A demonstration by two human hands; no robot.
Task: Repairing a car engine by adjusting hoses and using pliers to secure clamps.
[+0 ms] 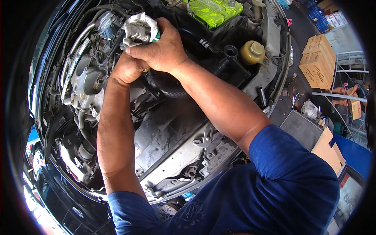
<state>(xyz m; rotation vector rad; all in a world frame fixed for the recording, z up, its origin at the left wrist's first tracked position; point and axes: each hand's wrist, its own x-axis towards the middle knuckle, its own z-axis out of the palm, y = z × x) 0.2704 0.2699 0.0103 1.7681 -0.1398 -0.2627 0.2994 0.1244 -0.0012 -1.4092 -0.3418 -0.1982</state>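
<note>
Engine bay (166, 167) is filling most of the view; a yellow-green box (213, 12) is sitting at its far side. Right hand (167, 47) is gripping a grey-white rag (138, 26) above the bay, fingers curling round its side. Left hand (127, 69) is meeting it just below; finger state: cannot tell, hidden. Rag is looking light, soft, crumpled; probably best held by its bunched lower part. A green scrap (158, 35) is showing beside it.

Place: car workshop
Open engine bay (166, 166): grey metal engine (89, 78) at left, yellowed round plastic reservoir (250, 55) at right
Right side: brown cardboard boxes (318, 62) — beside a pale tubular rack (323, 94)
</note>
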